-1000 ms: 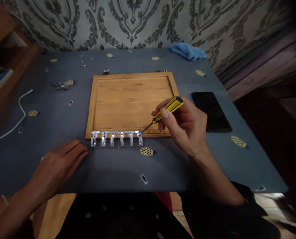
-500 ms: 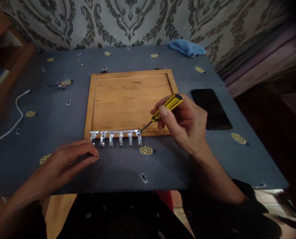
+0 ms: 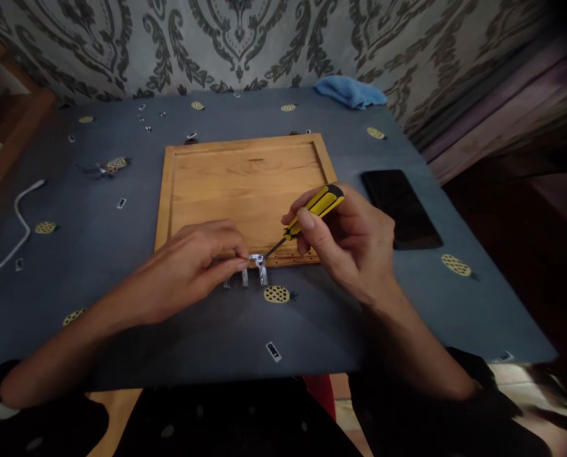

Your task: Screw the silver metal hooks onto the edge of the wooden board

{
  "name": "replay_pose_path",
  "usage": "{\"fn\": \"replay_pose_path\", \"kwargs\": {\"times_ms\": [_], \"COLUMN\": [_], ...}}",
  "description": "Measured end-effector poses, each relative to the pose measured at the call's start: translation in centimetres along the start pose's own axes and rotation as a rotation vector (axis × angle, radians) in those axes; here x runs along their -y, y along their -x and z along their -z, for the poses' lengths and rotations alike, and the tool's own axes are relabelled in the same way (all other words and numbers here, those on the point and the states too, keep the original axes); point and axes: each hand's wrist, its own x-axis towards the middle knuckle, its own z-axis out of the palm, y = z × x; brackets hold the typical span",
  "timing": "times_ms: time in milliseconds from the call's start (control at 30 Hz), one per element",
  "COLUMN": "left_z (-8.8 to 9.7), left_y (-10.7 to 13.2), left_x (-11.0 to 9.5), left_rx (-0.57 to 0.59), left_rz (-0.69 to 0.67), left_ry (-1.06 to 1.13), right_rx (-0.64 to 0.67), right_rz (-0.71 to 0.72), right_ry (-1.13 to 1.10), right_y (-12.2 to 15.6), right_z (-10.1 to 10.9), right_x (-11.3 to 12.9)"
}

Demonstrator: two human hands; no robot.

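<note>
Gripping yellow-and-black screwdriver [image 3: 319,203] pen-style, right hand [image 3: 354,247] clenched round handle, tip angled down onto silver metal hook rail [image 3: 260,261] at near edge of rectangular wooden board [image 3: 245,181]; left hand [image 3: 192,266] pinching rail beside tip, covering most hooks. Board flat on blue-grey tabletop [image 3: 97,254]; black phone [image 3: 400,206] near board's right side.

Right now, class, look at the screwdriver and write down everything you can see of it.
The screwdriver has a yellow handle with black stripes, plastic by its look, and a thin dark metal shaft. It is tilted, handle up and to the right, tip down and to the left. The right hand grips the handle. The tip meets the rightmost metal hook at the near edge of the wooden board, close beside the left hand.
</note>
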Motion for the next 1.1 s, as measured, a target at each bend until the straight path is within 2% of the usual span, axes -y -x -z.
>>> {"fn": "replay_pose_path", "kwargs": {"times_ms": [200, 467, 700, 1100], "left_z": [-0.9, -1.6, -2.2, -2.7], "left_y": [-1.8, -2.5, -2.8, -2.7], "left_x": [0.7, 1.1, 1.1, 1.0], "left_rx": [0.051, 0.121, 0.121, 0.115], "left_rz": [0.007, 0.031, 0.051, 0.027], "left_ry": [-0.009, -0.076, -0.128, -0.208], "right_rx": [0.01, 0.03, 0.009, 0.012], "right_rz": [0.027, 0.055, 0.015, 0.037], "right_ry": [0.005, 0.059, 0.078, 0.14], "right_y": [0.1, -0.1, 0.1, 0.0], "right_z": [0.1, 0.3, 0.3, 0.4], "right_x": [0.0, 0.1, 0.6, 0.5]}}
